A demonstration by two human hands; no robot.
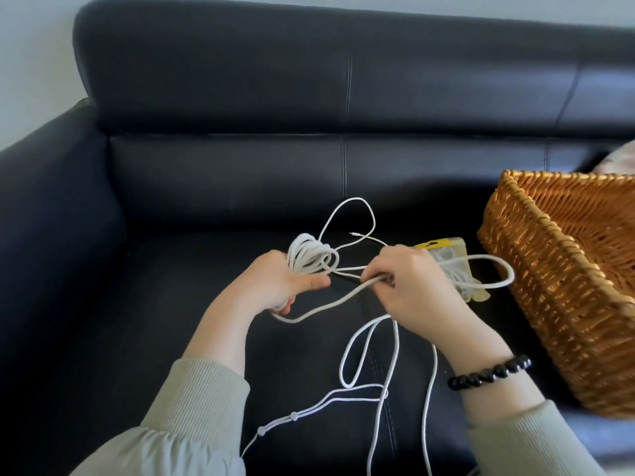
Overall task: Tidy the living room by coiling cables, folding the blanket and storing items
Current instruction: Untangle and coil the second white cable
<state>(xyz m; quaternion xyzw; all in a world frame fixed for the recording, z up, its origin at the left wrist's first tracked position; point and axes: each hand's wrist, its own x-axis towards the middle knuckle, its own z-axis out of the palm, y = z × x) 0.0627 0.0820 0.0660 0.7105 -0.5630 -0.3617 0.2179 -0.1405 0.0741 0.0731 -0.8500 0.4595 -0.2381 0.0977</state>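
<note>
**Coiling a white cable (309, 257) over a black sofa (240, 166)**
The left hand (281, 283) grips the coil; the right hand (412, 286) pinches a strand beside a yellow-topped packet (446, 249), print unreadable, near a wicker basket (567, 269).

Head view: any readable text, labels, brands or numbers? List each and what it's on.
None legible.
The clear plastic packet with a yellow header card, partly behind the right hand, is the only likely label carrier; any print there is too blurred to read.
The coiled white cable, woven wicker basket, black leather sofa and black bead bracelet show no markings.
</note>
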